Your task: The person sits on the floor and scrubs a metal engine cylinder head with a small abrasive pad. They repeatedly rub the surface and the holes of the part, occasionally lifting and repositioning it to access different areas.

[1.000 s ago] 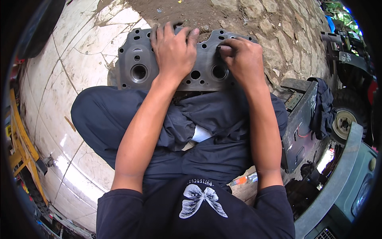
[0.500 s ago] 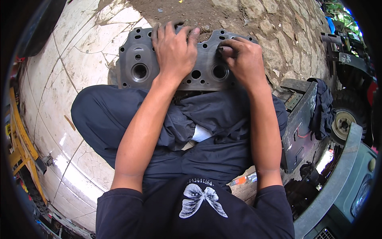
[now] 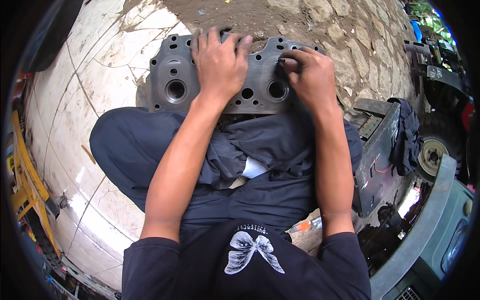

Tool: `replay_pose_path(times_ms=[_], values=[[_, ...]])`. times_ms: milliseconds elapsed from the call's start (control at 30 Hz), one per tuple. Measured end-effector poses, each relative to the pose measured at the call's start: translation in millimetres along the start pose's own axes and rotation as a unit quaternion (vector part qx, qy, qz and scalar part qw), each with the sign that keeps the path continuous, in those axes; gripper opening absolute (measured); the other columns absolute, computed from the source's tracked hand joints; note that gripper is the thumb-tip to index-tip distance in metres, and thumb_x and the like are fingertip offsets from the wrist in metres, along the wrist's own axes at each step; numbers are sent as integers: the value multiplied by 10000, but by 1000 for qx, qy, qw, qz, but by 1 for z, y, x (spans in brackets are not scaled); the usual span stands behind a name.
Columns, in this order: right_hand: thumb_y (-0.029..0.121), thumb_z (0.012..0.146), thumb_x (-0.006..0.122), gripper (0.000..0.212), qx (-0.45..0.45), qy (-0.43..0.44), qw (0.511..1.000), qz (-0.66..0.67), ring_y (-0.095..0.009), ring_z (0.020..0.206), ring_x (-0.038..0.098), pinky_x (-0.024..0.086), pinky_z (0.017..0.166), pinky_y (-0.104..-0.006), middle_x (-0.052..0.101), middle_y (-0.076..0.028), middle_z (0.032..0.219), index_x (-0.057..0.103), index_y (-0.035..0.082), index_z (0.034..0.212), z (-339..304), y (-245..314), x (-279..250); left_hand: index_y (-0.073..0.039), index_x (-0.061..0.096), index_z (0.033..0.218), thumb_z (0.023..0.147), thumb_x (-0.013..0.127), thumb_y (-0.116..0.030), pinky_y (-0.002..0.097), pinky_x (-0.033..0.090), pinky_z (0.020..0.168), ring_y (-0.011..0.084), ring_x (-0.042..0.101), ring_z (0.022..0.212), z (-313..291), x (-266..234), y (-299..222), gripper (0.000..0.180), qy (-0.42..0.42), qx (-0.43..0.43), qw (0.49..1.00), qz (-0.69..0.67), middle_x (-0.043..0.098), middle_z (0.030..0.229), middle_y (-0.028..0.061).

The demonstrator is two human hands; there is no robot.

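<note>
A grey metal casting (image 3: 260,75), flat-faced and pierced with round holes, lies just beyond the person's crossed legs, its long side running left to right and its face turned up. Both hands are on it: its left end reaches out past the left hand (image 3: 220,65), its middle shows between the two, and its right end is partly hidden by the right hand (image 3: 312,75). The left hand is laid open across it, fingers spread toward the far edge and thumb out to the right, pressing on the top and gripping nothing that shows. The right hand is curled, thumb and fingers drawn together low over the face; something dark is at the fingertips, but whether it is a small held piece or grime I cannot tell. One large bore (image 3: 176,90) sits left of the left wrist, another bore (image 3: 277,90) just beside the right hand, on its left. Dark trousers (image 3: 135,142) fill the space on the near side. Pale cracked tiles (image 3: 75,120) spread to the left, rough stone paving (image 3: 367,60) to the far right. Near the right knee stands a dark metal box (image 3: 372,175) with a dark cloth (image 3: 404,137) draped over its end, and past that is a wheel (image 3: 432,155)
</note>
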State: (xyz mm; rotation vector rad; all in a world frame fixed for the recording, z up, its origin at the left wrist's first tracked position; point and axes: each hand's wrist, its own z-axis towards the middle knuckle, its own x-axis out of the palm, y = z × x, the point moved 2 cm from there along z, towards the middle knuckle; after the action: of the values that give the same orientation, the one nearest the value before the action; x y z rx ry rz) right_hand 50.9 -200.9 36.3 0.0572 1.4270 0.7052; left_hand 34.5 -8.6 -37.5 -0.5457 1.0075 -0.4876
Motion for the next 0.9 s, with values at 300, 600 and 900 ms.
replay_pose_path(times_ms=[300,600,900], values=[[37,789,764,235,2,-23,999,-33,-381,866,747,594,801,-428,759,-198,943,797,1,1019,-2,2,2,-59,798,1094,1036,611,-439,581,297,1210,442,554,1269,0,1,0,428,13,-2,1000,6,652,1230,271],[40,757,776,221,3,-45,999,-20,-391,826,743,598,794,-436,757,-220,891,808,-2,972,-3,5,4,-56,798,1083,1031,613,-453,587,294,1212,445,544,1281,-1,2,-1,441,9,8,1000,16,646,1256,269],[67,778,773,202,-4,-56,998,-35,-393,828,743,596,794,-444,757,-228,894,812,7,966,-5,4,5,-53,797,1074,1015,637,-462,597,309,1198,440,549,1264,-1,1,-2,442,13,9,1000,15,649,1256,256]])
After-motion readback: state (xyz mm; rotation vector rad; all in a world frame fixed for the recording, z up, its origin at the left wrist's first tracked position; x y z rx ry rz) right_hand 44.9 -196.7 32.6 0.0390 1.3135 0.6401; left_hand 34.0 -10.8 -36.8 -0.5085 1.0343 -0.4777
